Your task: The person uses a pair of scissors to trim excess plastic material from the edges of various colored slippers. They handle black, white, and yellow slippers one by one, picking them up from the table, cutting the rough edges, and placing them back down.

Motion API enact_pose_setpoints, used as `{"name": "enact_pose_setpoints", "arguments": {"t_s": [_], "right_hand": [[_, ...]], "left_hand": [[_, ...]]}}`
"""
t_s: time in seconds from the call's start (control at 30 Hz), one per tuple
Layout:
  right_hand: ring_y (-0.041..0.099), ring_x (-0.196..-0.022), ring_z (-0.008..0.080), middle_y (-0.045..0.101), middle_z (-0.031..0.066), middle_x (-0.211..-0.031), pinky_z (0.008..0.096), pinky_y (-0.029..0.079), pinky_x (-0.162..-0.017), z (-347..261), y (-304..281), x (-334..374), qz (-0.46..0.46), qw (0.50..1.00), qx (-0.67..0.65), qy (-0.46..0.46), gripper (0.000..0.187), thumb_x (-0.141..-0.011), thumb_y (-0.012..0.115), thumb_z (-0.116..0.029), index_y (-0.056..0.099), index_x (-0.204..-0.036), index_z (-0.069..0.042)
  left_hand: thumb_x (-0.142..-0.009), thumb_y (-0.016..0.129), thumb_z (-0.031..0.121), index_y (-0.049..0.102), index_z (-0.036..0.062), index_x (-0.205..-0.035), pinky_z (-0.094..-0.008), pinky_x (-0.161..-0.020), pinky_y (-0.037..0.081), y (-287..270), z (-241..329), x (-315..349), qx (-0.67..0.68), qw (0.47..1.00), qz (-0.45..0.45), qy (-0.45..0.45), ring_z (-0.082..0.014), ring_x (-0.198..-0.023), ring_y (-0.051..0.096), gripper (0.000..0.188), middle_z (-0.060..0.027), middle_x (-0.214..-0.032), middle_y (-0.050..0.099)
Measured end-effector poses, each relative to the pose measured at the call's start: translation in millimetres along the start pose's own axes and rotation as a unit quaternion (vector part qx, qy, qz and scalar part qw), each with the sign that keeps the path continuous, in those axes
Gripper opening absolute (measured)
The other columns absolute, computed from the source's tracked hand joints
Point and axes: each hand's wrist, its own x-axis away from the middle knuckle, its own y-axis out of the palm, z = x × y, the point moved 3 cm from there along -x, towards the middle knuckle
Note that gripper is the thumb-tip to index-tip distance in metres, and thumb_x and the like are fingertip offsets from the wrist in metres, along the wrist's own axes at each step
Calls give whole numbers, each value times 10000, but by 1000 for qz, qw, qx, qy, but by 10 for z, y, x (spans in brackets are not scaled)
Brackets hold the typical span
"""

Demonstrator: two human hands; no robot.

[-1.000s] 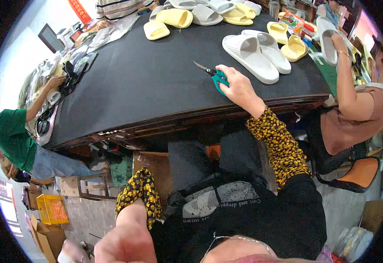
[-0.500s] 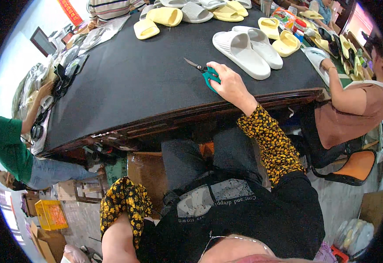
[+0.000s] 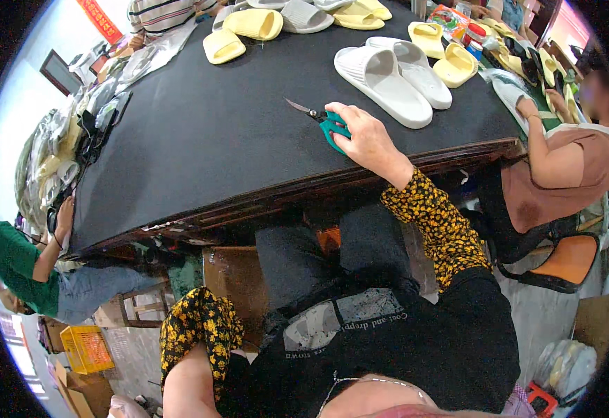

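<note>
scissors (image 3: 324,120) | green handles under right hand (image 3: 366,138) fingers | blades free

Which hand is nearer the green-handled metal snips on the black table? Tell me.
Right. The right hand rests on the green-handled metal snips on the black table. The left hand is out of view; its arm hangs low beside the lap, well below the table edge.

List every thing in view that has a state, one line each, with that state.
Green-handled snips: blades closed, lying on the black table, handles under the right hand.
Right hand: resting on the snips' handles.
Left hand: out of view; only the forearm shows at the lower edge.
White slides: paired side by side, lying on the table.
Yellow slides: loose on the far edge.
</note>
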Motion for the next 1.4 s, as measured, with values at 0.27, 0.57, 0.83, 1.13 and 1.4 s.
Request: {"name": "enact_pose_setpoints", "arguments": {"t_s": [0.27,0.57,0.83,1.13,1.4], "right_hand": [[609,-908,339,610,157,-967,430,488,-779,-76,-112,-7,-12,999,-33,41,411,-795,654,-114,512,-1179,-71],[594,-809,73,630,44,-886,235,483,-734,55,-149,-11,38,949,-255,183,424,-805,655,22,530,-1209,-5],[573,-823,77,591,32,-932,229,486,-758,81,-151,11,27,916,-330,225,468,-789,617,108,511,-1234,7],[571,-692,130,589,128,-895,242,490,-579,236,-295,62,80,717,-595,353,519,-824,677,-36,442,-1286,-13],[575,-691,141,584,158,-907,245,486,-576,246,-331,60,36,668,-651,358,601,-833,720,-133,393,-1327,-34]], "left_hand": [[-815,573,65,547,110,-687,-312,-548,418,-344,-274,215,-15,997,19,-75,-144,-569,432,138,-14,-629,464],[-783,579,-47,587,-10,-765,-258,-459,347,-1024,-1614,738,-342,890,-50,-299,-131,-493,437,43,-60,-624,531],[-865,620,123,665,20,-929,-310,-641,511,-2474,-2800,1657,-552,711,-147,-410,-205,-667,646,129,-132,-783,661],[-853,606,360,637,52,-1098,-456,-925,413,-3960,-3645,2297,-692,474,-263,-477,-354,-1091,540,394,-166,-1142,610],[-785,555,684,483,147,-1329,-537,-996,336,-4653,-4168,2518,-671,384,-275,-571,-375,-1215,478,768,-171,-1265,557]]}}
